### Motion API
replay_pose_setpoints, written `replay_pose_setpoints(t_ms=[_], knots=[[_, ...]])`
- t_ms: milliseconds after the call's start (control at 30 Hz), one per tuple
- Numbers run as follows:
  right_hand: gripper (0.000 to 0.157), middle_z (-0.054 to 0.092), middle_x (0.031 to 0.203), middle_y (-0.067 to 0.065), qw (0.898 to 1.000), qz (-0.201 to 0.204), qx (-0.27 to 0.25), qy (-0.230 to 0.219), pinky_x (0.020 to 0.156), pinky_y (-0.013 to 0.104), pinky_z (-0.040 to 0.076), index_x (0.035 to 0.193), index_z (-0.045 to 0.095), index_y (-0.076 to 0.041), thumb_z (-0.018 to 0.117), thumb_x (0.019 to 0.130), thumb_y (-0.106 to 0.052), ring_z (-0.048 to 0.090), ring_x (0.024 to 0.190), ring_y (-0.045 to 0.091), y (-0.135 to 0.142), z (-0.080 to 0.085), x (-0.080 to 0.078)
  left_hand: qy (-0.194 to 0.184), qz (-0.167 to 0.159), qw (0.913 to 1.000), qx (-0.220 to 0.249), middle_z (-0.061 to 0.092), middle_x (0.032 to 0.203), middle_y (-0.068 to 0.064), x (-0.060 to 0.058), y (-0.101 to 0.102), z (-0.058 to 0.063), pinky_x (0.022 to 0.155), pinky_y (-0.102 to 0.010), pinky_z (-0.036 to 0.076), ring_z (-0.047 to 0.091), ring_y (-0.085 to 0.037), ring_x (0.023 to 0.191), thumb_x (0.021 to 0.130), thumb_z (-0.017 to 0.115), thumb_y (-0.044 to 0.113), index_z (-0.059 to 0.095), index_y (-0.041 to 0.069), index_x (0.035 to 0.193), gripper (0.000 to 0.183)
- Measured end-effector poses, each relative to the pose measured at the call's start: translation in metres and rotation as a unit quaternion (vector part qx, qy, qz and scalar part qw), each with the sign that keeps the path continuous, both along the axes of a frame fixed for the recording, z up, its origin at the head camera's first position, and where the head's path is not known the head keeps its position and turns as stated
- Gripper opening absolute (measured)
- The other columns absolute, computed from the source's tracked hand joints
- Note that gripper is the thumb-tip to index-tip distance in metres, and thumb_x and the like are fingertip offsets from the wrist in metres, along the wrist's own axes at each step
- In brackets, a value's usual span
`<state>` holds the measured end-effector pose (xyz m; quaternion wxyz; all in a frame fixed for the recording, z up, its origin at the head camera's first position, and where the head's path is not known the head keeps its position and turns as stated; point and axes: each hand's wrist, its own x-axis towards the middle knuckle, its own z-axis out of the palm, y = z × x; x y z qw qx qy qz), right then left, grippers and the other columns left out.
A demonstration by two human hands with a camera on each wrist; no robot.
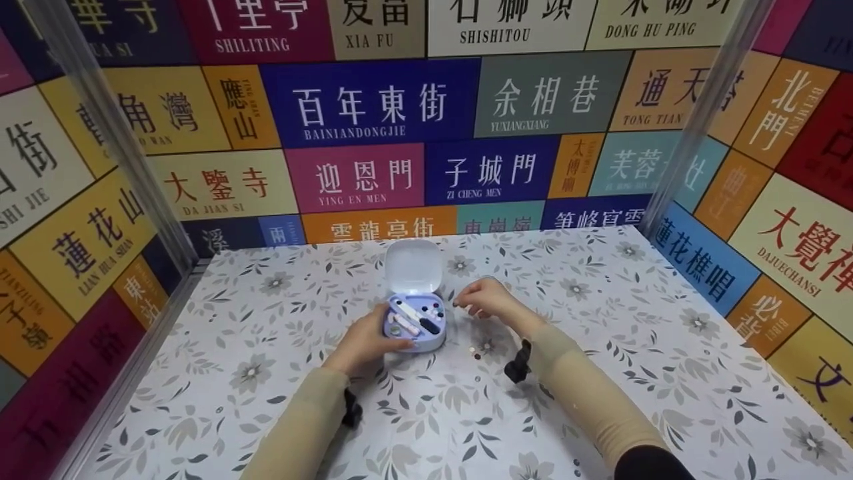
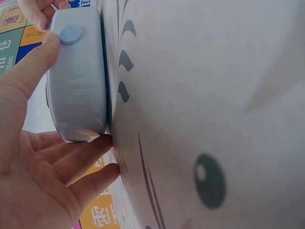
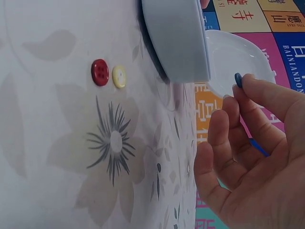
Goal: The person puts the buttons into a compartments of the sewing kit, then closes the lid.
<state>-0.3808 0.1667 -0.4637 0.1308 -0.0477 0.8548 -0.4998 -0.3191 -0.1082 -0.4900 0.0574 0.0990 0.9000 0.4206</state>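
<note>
A pale blue sewing kit box (image 1: 430, 343) stands on the table with its white lid (image 1: 413, 265) raised at the back. My left hand (image 1: 360, 343) holds it from the left, thumb on the front wall near a round blue catch (image 2: 70, 34), fingers along the side. Inside lie white and pinkish strips, a black piece (image 1: 430, 326) and several small buttons (image 1: 436, 309). To the box's right, just above the table, my right hand (image 1: 490, 300) pinches a dark blue button (image 3: 238, 80) between thumb and fingertip. The remaining fingers are loosely bent.
A red button (image 3: 100, 72) and a yellow button (image 3: 119, 77) lie on the flower-patterned tabletop (image 1: 253, 413), to the right of the box's front. Panels with large printed characters (image 1: 373, 107) enclose the back and both sides.
</note>
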Motion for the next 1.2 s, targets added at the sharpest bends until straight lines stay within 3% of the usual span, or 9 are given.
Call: replay_pose_setpoints(t_ms=[267, 600, 1200], knots=[[0.018, 0.070, 0.092, 0.004, 1.000, -0.011, 0.008, 0.002, 0.078, 0.046, 0.054, 0.095, 0.075, -0.007, 0.070, 0.086, -0.022, 0.065, 0.080, 0.022, -0.006, 0.000, -0.005, 0.007, 0.002, 0.9999, 0.008, 0.043, 0.148, -0.010, -0.001, 0.000, 0.001, 0.114, -0.047, 0.025, 0.039, -0.030, 0.135, 0.067, 0.086, 0.045, 0.032, 0.012, 0.151, 0.106], [0.016, 0.070, 0.090, 0.001, 1.000, -0.010, -0.008, 0.009, 0.073, 0.041, 0.055, 0.095, 0.076, -0.008, 0.071, 0.086, -0.020, 0.063, 0.070, 0.016, -0.014, -0.001, -0.010, 0.033, -0.012, 0.9992, -0.018, 0.047, 0.144, -0.016, 0.000, -0.003, 0.002, 0.111, -0.048, 0.030, 0.044, -0.035, 0.130, 0.070, 0.084, 0.046, 0.033, 0.007, 0.150, 0.102], [0.015, 0.071, 0.087, 0.002, 0.999, -0.015, 0.019, 0.030, 0.077, 0.044, 0.055, 0.091, 0.076, -0.009, 0.073, 0.083, -0.021, 0.065, 0.076, 0.023, -0.034, -0.006, -0.014, 0.010, -0.007, 0.9999, 0.004, 0.044, 0.147, -0.013, 0.001, 0.000, 0.000, 0.113, -0.047, 0.027, 0.041, -0.032, 0.133, 0.070, 0.084, 0.044, 0.031, 0.009, 0.151, 0.103]])
